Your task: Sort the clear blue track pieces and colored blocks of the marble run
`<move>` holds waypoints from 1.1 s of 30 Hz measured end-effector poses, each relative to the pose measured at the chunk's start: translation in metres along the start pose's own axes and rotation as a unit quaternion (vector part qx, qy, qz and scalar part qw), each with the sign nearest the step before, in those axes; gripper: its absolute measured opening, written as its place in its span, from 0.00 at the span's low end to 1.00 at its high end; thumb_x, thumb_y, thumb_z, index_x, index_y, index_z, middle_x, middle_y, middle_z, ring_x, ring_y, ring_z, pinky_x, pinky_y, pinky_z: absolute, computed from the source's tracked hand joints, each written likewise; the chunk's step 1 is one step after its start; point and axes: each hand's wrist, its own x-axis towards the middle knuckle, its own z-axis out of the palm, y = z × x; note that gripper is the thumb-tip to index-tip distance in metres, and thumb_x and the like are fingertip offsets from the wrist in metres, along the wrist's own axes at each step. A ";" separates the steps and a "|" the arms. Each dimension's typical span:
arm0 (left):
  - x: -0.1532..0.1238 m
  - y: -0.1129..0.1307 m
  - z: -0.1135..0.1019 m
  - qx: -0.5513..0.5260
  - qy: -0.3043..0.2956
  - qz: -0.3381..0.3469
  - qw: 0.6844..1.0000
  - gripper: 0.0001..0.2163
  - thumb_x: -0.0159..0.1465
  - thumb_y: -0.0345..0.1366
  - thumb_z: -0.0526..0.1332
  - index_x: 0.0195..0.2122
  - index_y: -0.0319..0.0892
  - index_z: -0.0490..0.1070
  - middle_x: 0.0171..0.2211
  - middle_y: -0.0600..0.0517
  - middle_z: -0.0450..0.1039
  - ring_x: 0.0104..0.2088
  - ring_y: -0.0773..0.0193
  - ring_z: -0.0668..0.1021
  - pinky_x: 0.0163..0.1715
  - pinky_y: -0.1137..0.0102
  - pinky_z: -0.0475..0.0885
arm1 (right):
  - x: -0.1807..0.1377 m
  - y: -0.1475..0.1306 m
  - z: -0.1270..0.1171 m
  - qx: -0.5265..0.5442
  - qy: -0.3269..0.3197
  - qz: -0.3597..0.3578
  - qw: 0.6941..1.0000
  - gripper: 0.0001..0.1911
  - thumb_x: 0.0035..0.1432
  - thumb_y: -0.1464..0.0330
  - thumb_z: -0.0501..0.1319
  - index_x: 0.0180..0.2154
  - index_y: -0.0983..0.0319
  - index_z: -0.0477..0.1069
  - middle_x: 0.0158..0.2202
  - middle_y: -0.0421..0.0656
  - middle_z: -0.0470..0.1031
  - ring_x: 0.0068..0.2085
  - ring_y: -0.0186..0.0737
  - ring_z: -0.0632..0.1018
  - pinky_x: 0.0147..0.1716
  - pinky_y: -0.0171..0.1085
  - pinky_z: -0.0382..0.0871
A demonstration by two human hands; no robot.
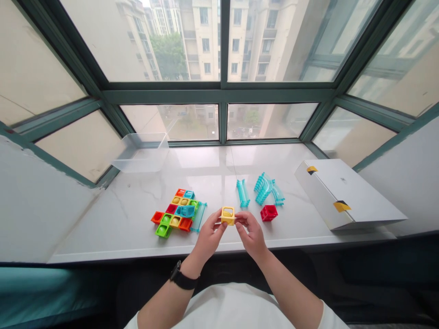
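A hollow yellow plastic cube (pixel 227 215) is pinched between my left hand (pixel 208 236) and my right hand (pixel 252 233), just above the white marble sill (pixel 116 219). To the left lies a flat cluster of multicoloured plastic block pieces (pixel 173 214), with a clear teal track piece (pixel 199 217) along its right side. A hollow red plastic cube (pixel 269 213) sits close to my right hand. Behind it stand a straight teal track (pixel 243 193) and a curved teal track (pixel 264 188).
A clear plastic tub (pixel 140 153) stands at the back left of the sill against the window. A white cardboard box (pixel 343 194) with yellow-and-black tape lies at the right. Dark-framed windows (pixel 221 96) rise behind. A black watch (pixel 181 275) is on my left wrist.
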 end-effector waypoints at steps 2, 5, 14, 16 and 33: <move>0.000 -0.001 0.000 -0.027 -0.026 -0.009 0.999 0.24 0.71 0.50 0.62 0.65 0.47 0.70 0.65 0.42 0.70 0.60 0.49 0.76 0.58 0.56 0.76 | -0.001 0.007 -0.003 0.009 0.015 0.029 0.999 0.16 0.70 0.61 0.61 0.56 0.56 0.71 0.51 0.48 0.76 0.46 0.44 0.81 0.47 0.43 0.79; 0.000 -0.003 0.002 -0.041 -0.087 -0.031 0.995 0.23 0.72 0.51 0.59 0.64 0.47 0.72 0.63 0.43 0.72 0.56 0.50 0.78 0.55 0.57 0.78 | -0.003 0.020 -0.006 0.035 -0.018 0.059 0.997 0.16 0.69 0.59 0.62 0.55 0.56 0.74 0.51 0.48 0.77 0.48 0.46 0.81 0.47 0.43 0.79; 0.014 -0.039 0.024 0.071 -0.070 -0.059 0.993 0.18 0.69 0.44 0.62 0.57 0.46 0.75 0.54 0.46 0.79 0.49 0.56 0.81 0.50 0.61 0.78 | -0.017 0.054 -0.024 -0.041 0.040 0.109 0.992 0.13 0.64 0.55 0.67 0.36 0.59 0.77 0.35 0.44 0.78 0.38 0.44 0.80 0.40 0.41 0.77; 0.020 -0.046 0.032 0.143 -0.086 -0.020 0.986 0.20 0.64 0.41 0.66 0.58 0.47 0.73 0.55 0.46 0.78 0.51 0.55 0.80 0.53 0.59 0.76 | -0.017 0.063 -0.028 -0.080 0.060 0.106 0.989 0.14 0.64 0.55 0.66 0.35 0.58 0.77 0.35 0.44 0.78 0.38 0.45 0.80 0.41 0.41 0.77; 0.065 -0.069 0.061 0.427 -0.073 0.048 0.900 0.18 0.64 0.41 0.68 0.55 0.50 0.76 0.43 0.48 0.76 0.46 0.54 0.78 0.45 0.63 0.66 | -0.015 0.111 -0.038 -0.232 0.082 0.108 0.963 0.14 0.66 0.61 0.57 0.40 0.60 0.79 0.41 0.49 0.81 0.40 0.49 0.80 0.43 0.46 0.75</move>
